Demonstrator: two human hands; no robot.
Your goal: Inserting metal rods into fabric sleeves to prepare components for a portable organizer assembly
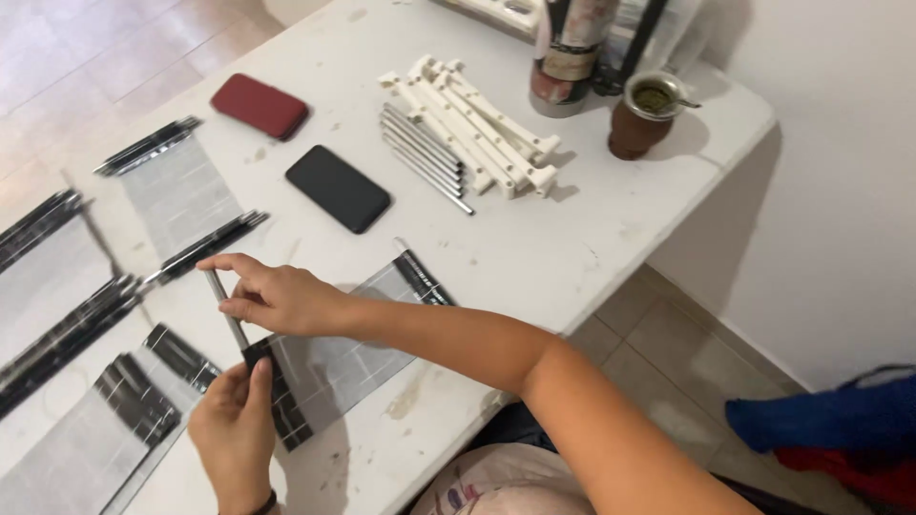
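head view: looking down on a white counter (572,248).
left hand (234,429): pinching the dark end strip (272,381) of a grey mesh sheet (353,353) near the counter's front edge.
right hand (277,296): gripping a thin metal rod (224,310) by the strip.
middle of counter: black phone (338,188), red case (260,105).
far edge: white slats (477,129), brown cup (641,119).

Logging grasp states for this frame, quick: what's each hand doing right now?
Left hand: closed, pinching the black end strip of a grey mesh sheet.
Right hand: closed on a thin metal rod, held over that strip.
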